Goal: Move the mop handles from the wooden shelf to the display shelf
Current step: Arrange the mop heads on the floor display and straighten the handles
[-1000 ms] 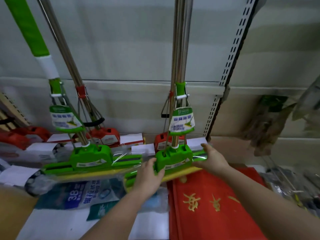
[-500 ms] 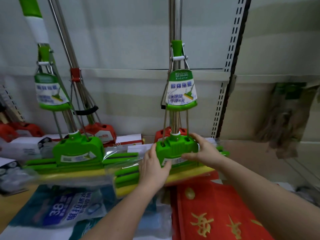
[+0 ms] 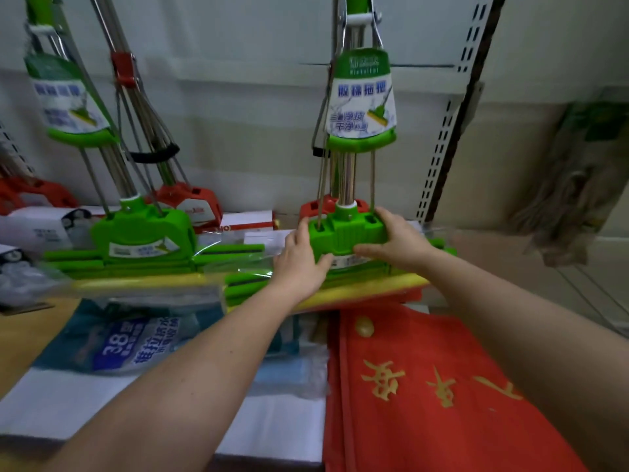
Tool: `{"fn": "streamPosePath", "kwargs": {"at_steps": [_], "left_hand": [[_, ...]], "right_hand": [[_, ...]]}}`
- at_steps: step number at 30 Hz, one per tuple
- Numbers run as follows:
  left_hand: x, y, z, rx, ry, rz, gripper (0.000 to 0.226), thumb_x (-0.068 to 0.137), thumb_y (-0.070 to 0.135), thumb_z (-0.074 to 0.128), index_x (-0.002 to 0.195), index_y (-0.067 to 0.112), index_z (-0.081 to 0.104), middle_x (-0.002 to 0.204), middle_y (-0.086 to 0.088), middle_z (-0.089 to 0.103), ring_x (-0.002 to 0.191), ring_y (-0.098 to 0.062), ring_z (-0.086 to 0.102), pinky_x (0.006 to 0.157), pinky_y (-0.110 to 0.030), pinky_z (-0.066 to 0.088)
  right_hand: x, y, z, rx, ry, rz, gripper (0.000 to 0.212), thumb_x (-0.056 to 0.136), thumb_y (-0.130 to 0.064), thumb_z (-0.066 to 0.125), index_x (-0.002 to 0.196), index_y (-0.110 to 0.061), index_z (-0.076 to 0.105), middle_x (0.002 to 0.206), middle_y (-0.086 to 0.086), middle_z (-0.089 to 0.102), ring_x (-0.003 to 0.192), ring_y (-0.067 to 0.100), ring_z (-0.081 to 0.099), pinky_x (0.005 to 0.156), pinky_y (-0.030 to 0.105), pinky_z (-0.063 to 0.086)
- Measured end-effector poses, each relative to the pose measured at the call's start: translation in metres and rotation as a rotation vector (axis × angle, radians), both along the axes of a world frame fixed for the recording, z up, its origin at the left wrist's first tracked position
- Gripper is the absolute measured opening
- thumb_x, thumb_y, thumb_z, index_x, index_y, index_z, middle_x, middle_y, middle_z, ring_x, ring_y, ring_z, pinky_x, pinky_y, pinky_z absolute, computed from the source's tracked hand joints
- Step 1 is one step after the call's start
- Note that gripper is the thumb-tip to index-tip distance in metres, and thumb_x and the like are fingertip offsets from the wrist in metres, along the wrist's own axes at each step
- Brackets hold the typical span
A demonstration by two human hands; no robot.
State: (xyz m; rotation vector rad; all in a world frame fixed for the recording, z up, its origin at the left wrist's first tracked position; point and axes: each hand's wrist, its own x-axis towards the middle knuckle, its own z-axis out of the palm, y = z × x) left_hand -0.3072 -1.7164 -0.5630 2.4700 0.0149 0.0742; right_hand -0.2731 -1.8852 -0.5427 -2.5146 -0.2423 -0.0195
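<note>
on the display shelf (image 3: 510, 247), right of centre, a green sponge mop (image 3: 347, 233) stands with its steel handle (image 3: 347, 178) rising upright and out of the top of the view, a green-and-white label card (image 3: 360, 103) hanging around the shaft. both hands grasp its green plastic head block: the left hand (image 3: 299, 257) is at the block's left end with the thumb up along the side and the fingers curled onto the front face, and the right hand (image 3: 398, 236) covers the right end with the fingers wrapped over the top and front. the yellow sponge strip (image 3: 367, 291) under the block lies over the back edge of a red cloth with gold characters (image 3: 425, 386), and the mop's green rollers are partly hidden by the hands

to the left, a second green mop (image 3: 143, 233) leans back against the pale wall panel, its head wrapped in clear plastic, its right end just beside the left hand. behind these two, red mop heads (image 3: 190, 202) rest with their thin steel handles tilting leftward. a blue packet printed with "38" (image 3: 126, 342) lies flat in front of the second mop, on white boxes. a slotted metal upright (image 3: 446, 144) runs up the wall to the right of the held mop, and blurred brown goods (image 3: 571, 178) hang at far right
</note>
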Motion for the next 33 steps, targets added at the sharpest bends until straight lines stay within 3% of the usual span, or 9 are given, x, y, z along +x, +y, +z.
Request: {"fn": "streamPosePath", "kwargs": {"at_steps": [7, 24, 33], "left_hand": [[-0.002, -0.005, -0.002, -0.065, -0.029, 0.025, 0.069, 0.093, 0.039, 0.047, 0.148, 0.024, 0.008, 0.154, -0.008, 0.021, 0.139, -0.029, 0.028, 0.112, -0.046, 0.025], [-0.007, -0.052, -0.007, -0.131, -0.07, -0.095, 0.059, 0.096, 0.037, 0.04, 0.143, 0.011, 0.016, 0.151, -0.011, 0.023, 0.14, -0.027, 0.025, 0.113, -0.037, 0.022], [0.006, -0.083, -0.004, -0.165, -0.03, -0.126, 0.061, 0.096, 0.039, 0.038, 0.146, 0.015, 0.011, 0.155, -0.01, 0.017, 0.142, -0.027, 0.02, 0.117, -0.045, 0.018]], "right_hand": [[-0.011, -0.005, -0.007, 0.033, -0.082, -0.015, 0.087, 0.075, -0.043, 0.071, 0.144, -0.017, 0.026, 0.139, 0.011, 0.04, 0.126, 0.025, 0.042, 0.1, 0.031, 0.036], [-0.042, -0.049, -0.012, 0.111, -0.145, -0.156, 0.081, 0.074, -0.039, 0.073, 0.14, -0.018, 0.031, 0.131, 0.011, 0.039, 0.121, 0.027, 0.044, 0.097, 0.031, 0.036], [-0.034, -0.077, -0.008, 0.069, -0.156, -0.208, 0.081, 0.073, -0.039, 0.074, 0.14, -0.016, 0.032, 0.131, 0.013, 0.039, 0.121, 0.03, 0.045, 0.098, 0.033, 0.037]]}}
